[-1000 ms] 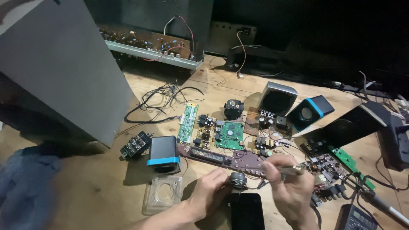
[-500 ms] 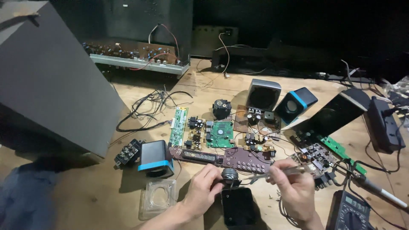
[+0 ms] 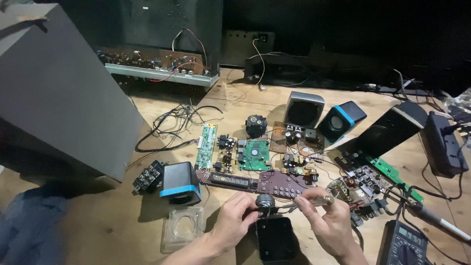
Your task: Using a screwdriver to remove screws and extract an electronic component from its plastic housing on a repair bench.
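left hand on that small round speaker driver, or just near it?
Touching. In the head view the left hand has its fingertips closed around the rim of the round speaker driver, with no gap showing.

A wooden table (image 3: 98,230) carries scattered electronics. A tangle of black wires (image 3: 171,122) lies near its left middle. Beside it sit a narrow green board (image 3: 206,145), a square green board (image 3: 254,155) and a long brown board (image 3: 255,181). Two blue-trimmed speakers (image 3: 179,183) (image 3: 341,120), a grey speaker (image 3: 303,109), a clear plastic case (image 3: 183,227) and a multimeter (image 3: 405,244) rest on the wood.
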